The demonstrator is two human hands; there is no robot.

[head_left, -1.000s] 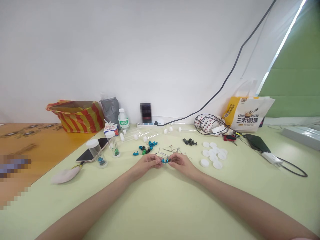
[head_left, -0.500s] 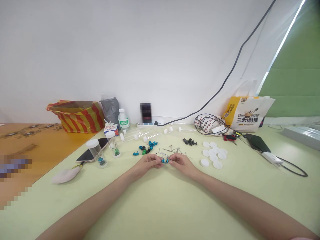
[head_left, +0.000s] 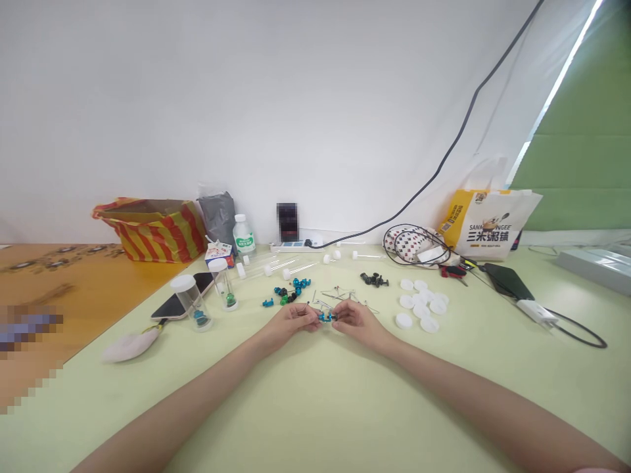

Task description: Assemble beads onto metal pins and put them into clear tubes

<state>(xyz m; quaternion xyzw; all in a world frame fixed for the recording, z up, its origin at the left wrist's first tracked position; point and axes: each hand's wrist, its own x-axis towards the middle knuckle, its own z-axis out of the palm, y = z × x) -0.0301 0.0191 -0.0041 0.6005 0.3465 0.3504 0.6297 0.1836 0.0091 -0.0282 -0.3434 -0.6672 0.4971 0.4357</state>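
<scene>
Blue piece [head_left: 323,316] sits between my left hand [head_left: 290,322] and right hand [head_left: 359,320], near metal rods [head_left: 340,295]. Left fingers pinch it; right fingers meet its other end, grip unclear, slightly more arched than before.

Blue piece [head_left: 324,318] partly hidden by L hand [head_left: 294,322], too small to make out details; dark bit [head_left: 334,317] at R hand [head_left: 359,322] too tiny to ID. Thin metal bits [head_left: 340,295] partly hidden behind hands. Both forearms [head_left: 207,397] cut off at btm edge. Pale pouch-like item [head_left: 131,347] blurred. Purplish thing [head_left: 29,330] at L edge pixelated & cut off; dark device [head_left: 288,222] also pixelated. Black cable [head_left: 476,98] cut off at top, green blind [head_left: 579,151] & grey box [head_left: 596,270] at R edge
</scene>
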